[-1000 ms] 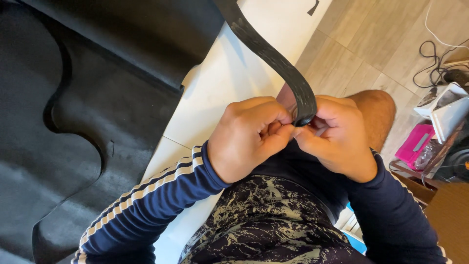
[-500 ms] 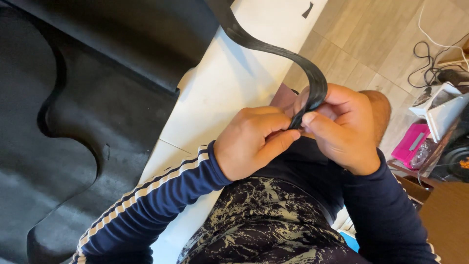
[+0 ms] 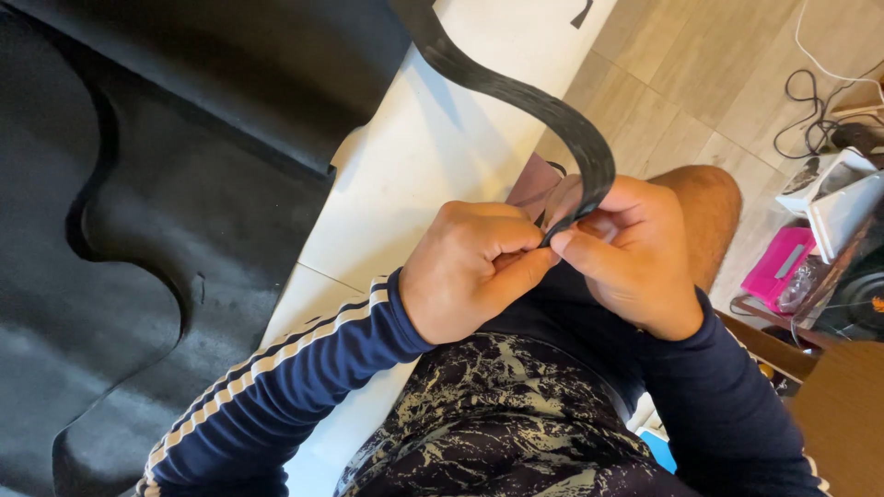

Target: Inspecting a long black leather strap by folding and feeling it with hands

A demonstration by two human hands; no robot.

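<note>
A long black rubbery strip (image 3: 516, 92) runs from the top of the view down in a curve to my hands. My left hand (image 3: 470, 267) pinches the strip's end between thumb and fingers. My right hand (image 3: 626, 253) grips the same end from the other side, the strip bending over its fingers. Both hands meet above my lap, in front of my bare knee (image 3: 704, 198). I wear a navy sleeve with pale stripes (image 3: 276, 377).
Large black foam or rubber sheets (image 3: 138, 202) with wavy cut edges lie on a white surface (image 3: 433, 156) at my left. On the tiled floor at right are cables (image 3: 810, 101), a pink box (image 3: 778, 267) and a white device (image 3: 843, 198).
The strip's end has been bent further into a tighter loop over my right hand. Both hands have shifted slightly right and stayed pinched on the strip.
</note>
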